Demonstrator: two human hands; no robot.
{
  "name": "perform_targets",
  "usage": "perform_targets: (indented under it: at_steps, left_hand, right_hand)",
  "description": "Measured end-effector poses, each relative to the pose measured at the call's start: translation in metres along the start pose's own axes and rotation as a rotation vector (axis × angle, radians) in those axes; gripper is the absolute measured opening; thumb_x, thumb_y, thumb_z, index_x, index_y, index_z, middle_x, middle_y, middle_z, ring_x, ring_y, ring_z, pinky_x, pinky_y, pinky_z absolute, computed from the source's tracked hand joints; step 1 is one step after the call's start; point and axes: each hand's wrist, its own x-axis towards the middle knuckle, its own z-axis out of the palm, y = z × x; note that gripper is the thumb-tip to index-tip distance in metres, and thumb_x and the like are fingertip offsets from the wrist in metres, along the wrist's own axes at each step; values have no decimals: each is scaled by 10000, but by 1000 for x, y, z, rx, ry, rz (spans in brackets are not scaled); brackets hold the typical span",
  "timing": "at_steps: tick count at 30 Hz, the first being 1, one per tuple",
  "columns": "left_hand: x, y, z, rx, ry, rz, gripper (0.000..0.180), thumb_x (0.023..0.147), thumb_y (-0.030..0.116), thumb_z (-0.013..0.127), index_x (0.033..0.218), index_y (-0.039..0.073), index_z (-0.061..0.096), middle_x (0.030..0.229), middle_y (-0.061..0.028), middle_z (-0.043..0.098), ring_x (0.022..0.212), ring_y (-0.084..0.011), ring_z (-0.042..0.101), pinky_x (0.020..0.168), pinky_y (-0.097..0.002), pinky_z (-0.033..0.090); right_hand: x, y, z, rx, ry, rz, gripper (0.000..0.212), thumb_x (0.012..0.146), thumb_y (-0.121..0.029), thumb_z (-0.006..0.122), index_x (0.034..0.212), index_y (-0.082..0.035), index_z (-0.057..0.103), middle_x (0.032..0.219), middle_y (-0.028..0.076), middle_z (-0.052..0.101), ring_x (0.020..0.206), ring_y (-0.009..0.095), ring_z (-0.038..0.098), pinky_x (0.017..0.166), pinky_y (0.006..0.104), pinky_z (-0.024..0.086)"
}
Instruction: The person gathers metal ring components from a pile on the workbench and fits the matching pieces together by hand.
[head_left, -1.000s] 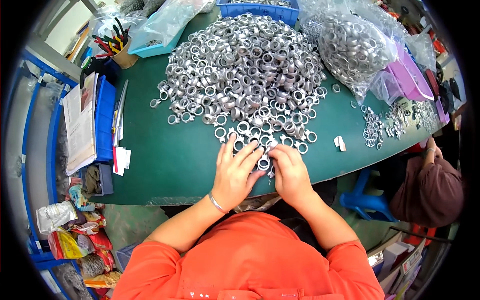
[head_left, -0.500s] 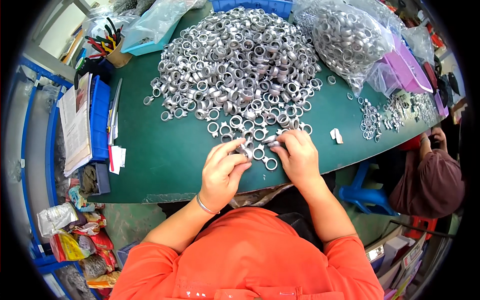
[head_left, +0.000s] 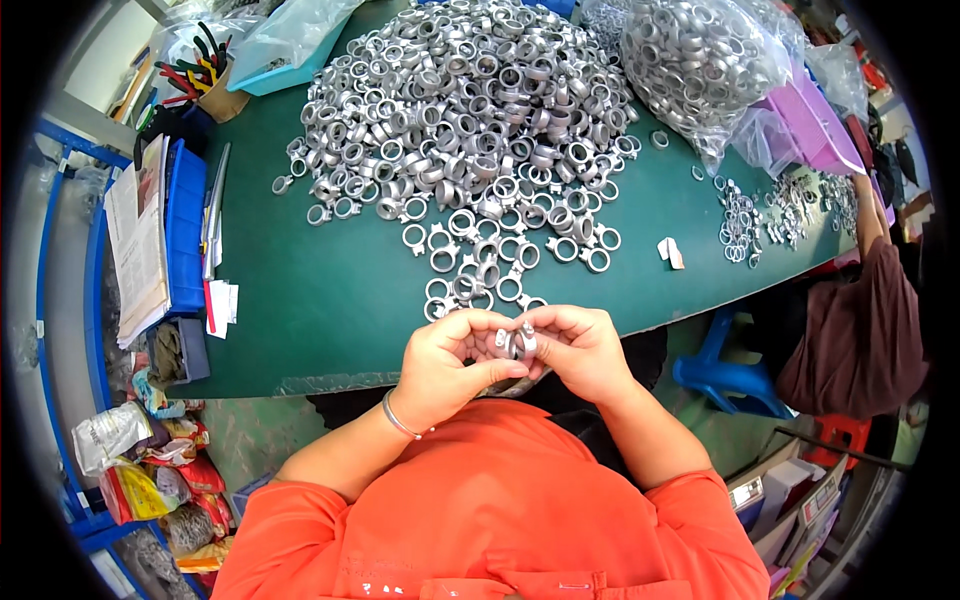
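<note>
Head: left hand (head_left: 440, 362) and right hand (head_left: 585, 355) drawn together.
Both clamp picked-up silver metal rings (head_left: 525, 347) by the green worktop (head_left: 290, 335)'s near edge.

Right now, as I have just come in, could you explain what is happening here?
A person in an orange shirt holds gray metal ring parts between the left hand and right hand, at the green table's near edge; how many is unclear. A large heap of similar rings lies beyond. At right, a co-worker's arm extends toward the table.
</note>
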Motion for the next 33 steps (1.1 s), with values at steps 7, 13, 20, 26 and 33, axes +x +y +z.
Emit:
perform_targets:
  at_steps: [7, 13, 20, 26, 33]
  left_hand:
    - [-7, -5, -3, 383, -87, 198, 301, 737, -32, 823, 950, 18, 616, 971, -100, 674, 803, -153, 670, 706, -294, 567]
    - [-22, -6, -3, 793, -269, 416, 209, 725, 41, 815, 888, 35, 685, 907, -100, 666, 772, -243, 658, 688, -320, 549]
    - [17, -5, 1, 1047, 87, 668, 209, 739, -19, 748, 924, 39, 670, 926, -84, 612, 810, -291, 606, 692, -372, 494]
    - [34, -15, 3, 1326, 258, 699, 186, 684, 53, 777, 846, 67, 688, 1056, -65, 612, 946, -261, 561, 805, -393, 404]
    - [7, -6, 4, 656, 75, 594, 202, 752, -47, 763, 917, 35, 680, 1012, -114, 673, 868, -269, 682, 779, -320, 555]
  right_hand:
    - [-11, 4, 1, -2, -9, -3, 174, 900, 4, 641, 1069, 27, 676, 879, 80, 708, 734, 134, 676, 654, 250, 560]
    - [-42, 17, -9, -1027, -123, -639, 229, 786, -21, 678, 1011, -36, 639, 981, 107, 615, 727, 310, 658, 590, 371, 552]
    - [-17, 2, -4, -1148, 218, -639, 250, 814, -12, 648, 1060, -25, 608, 970, 134, 564, 805, 325, 624, 632, 395, 535]
    - [9, 2, -9, -1269, 314, -545, 186, 825, -4, 663, 1005, -18, 622, 937, 137, 578, 802, 337, 632, 688, 400, 535]
    - [1, -6, -15, -371, 137, -263, 153, 938, 57, 553, 1061, 19, 636, 1000, 75, 599, 777, 102, 680, 671, 216, 561]
